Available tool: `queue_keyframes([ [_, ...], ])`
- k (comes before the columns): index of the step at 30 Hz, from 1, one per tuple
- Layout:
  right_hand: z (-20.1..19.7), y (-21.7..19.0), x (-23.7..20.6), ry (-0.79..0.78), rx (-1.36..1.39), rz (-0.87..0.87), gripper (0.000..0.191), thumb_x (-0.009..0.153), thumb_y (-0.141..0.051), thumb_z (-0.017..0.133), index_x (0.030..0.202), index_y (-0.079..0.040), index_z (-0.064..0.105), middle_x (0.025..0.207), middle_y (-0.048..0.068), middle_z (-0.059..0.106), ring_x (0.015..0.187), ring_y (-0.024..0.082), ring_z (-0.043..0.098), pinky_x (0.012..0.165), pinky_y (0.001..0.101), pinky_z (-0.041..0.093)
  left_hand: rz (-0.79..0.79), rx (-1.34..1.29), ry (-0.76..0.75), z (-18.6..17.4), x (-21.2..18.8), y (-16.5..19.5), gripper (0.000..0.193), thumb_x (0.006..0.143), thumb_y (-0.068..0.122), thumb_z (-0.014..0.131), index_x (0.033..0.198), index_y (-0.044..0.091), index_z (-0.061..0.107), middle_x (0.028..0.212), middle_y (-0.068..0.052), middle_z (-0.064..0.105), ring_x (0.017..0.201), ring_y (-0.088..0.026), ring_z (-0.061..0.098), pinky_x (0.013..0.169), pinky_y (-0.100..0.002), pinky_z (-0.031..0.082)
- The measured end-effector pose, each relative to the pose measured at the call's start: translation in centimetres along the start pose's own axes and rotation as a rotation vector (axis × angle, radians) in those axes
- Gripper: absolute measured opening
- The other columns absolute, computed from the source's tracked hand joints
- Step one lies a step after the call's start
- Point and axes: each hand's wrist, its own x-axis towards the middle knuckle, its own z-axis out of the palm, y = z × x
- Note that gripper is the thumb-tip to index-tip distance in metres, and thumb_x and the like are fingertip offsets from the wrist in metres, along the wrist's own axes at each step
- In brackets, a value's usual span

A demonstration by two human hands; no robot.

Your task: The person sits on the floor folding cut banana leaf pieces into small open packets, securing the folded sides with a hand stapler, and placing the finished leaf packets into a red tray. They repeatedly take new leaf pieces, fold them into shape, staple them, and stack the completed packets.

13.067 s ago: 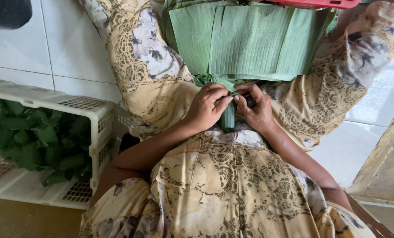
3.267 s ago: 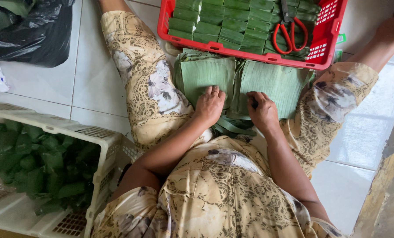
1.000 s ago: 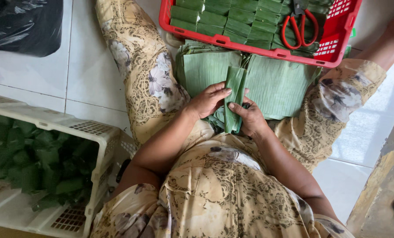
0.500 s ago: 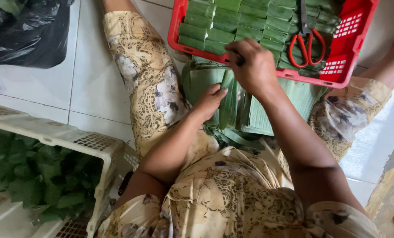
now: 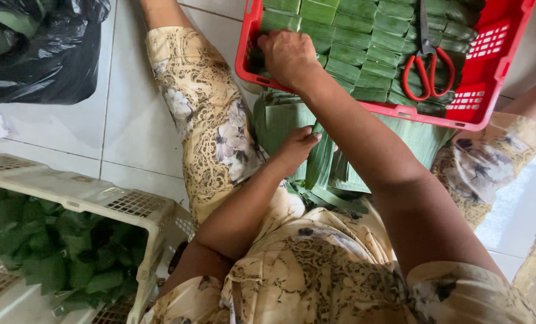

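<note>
The right hand has travelled further toward 11 o'clock than half a second ago, and its knuckles now sit inside the near left corner of the red basket. We observe the fingers curled together over a folded green leaf packet, but the palm covers the contact, so we cannot tell whether anything is clamped. The left hand remains on the stack of flat banana leaves in the lap, fingers bent together and pressing the stack; a narrow folded strip lies just beside its fingertips at 3 o'clock. The basket, at 12 o'clock from the lap, holds rows of folded packets and red-handled scissors; its top edge is cut off. The right forearm hides the middle of the leaf stack. At 8 o'clock, a white crate of loose green leaves is cropped; at 10 o'clock, the contents of a black bag are hard to make out.
</note>
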Motion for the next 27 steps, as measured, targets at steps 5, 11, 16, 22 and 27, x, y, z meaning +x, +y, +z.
queue_keyframes([
  [5,-0.4,0.2,0.2,-0.058,0.114,0.066,0.034,0.096,-0.021,0.06,0.129,-0.016,0.059,0.11,0.016,0.072,0.101,0.036,0.069,0.081,0.049,0.056,-0.146,0.042,0.096,-0.1,0.2,0.0,0.025,0.103,0.024,0.062,0.114,0.001,0.066,0.085,-0.001,0.062,0.068,-0.012,0.044,0.06,-0.032,0.039],
  [11,-0.8,2.9,-2.3,0.156,0.314,-0.054,0.047,0.082,-0.027,0.081,0.121,-0.012,0.061,0.107,0.015,0.074,0.096,0.037,0.07,0.081,0.0483,0.055,-0.057,-0.328,0.032,-0.4,0.6,1.0,0.027,0.101,0.019,0.063,0.12,0.0,0.066,0.106,-0.007,0.074,0.092,-0.016,0.07,0.082,-0.033,0.057],
  [16,-1.7,7.5,-11.4,0.245,0.721,-0.205,0.042,0.088,-0.012,0.083,0.127,-0.008,0.067,0.113,0.013,0.074,0.101,0.026,0.075,0.091,0.0366,0.059,-0.142,-0.537,-0.046,-1.1,0.3,2.1,0.03,0.097,0.019,0.059,0.12,0.001,0.067,0.109,-0.013,0.076,0.095,-0.022,0.075,0.086,-0.038,0.061],
  [22,1.5,7.0,-20.4,-0.113,0.779,-0.011,0.044,0.077,-0.02,0.087,0.114,-0.006,0.069,0.099,0.012,0.076,0.091,0.026,0.074,0.082,0.0375,0.058,-0.078,-0.674,-0.105,-1.4,0.8,1.2,0.024,0.1,0.015,0.064,0.117,-0.002,0.068,0.107,-0.012,0.074,0.096,-0.021,0.072,0.087,-0.036,0.059],
  [27,5.9,6.3,-21.8,0.076,0.697,-0.002,0.033,0.082,-0.019,0.086,0.109,-0.007,0.074,0.1,0.013,0.075,0.09,0.03,0.072,0.081,0.0392,0.058,-0.169,-0.468,-0.076,-1.3,0.4,0.0,0.016,0.103,0.015,0.071,0.114,0.004,0.069,0.102,-0.007,0.07,0.088,-0.017,0.066,0.068,-0.034,0.05],
])
